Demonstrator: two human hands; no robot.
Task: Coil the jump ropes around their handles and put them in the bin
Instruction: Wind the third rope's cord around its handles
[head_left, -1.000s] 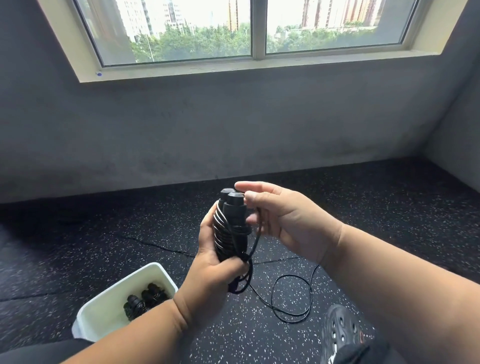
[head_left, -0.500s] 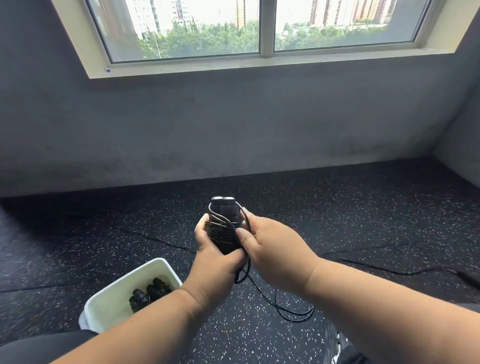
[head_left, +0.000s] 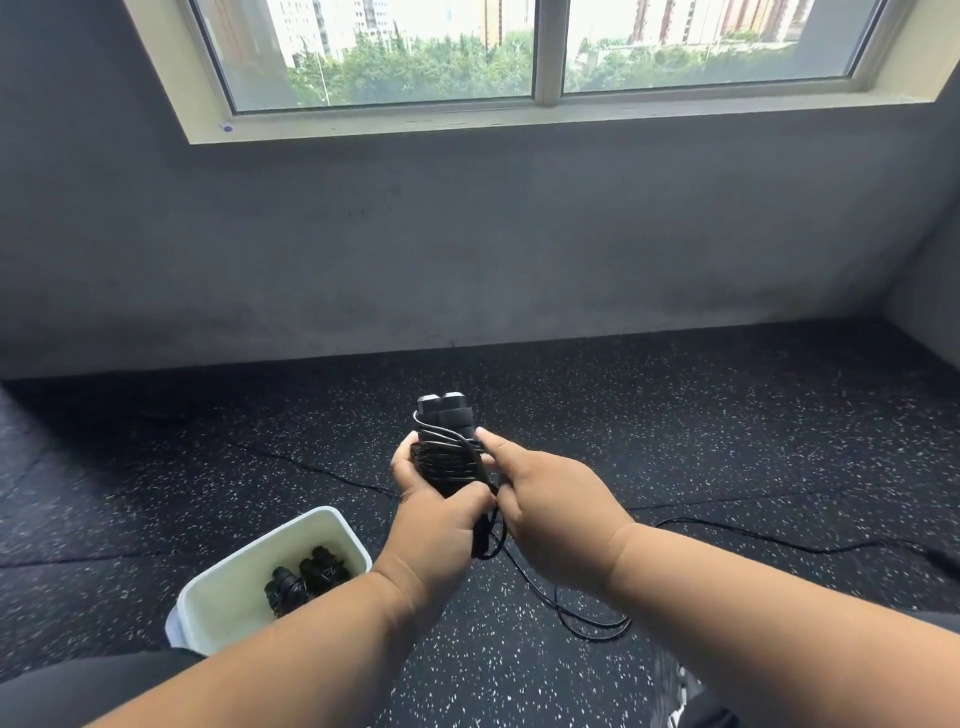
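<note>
Handles: your left hand covers their lower half.
Bin: your left forearm hides its near corner.
Shoe: blurred, cut off by the bottom edge.

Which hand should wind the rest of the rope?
Probably the right hand: it already pinches the loose rope beside the handles, while the left hand is busy gripping them.

Two hands: left hand, right hand. One handle pair. One bin; two coiled ropes inside.
</note>
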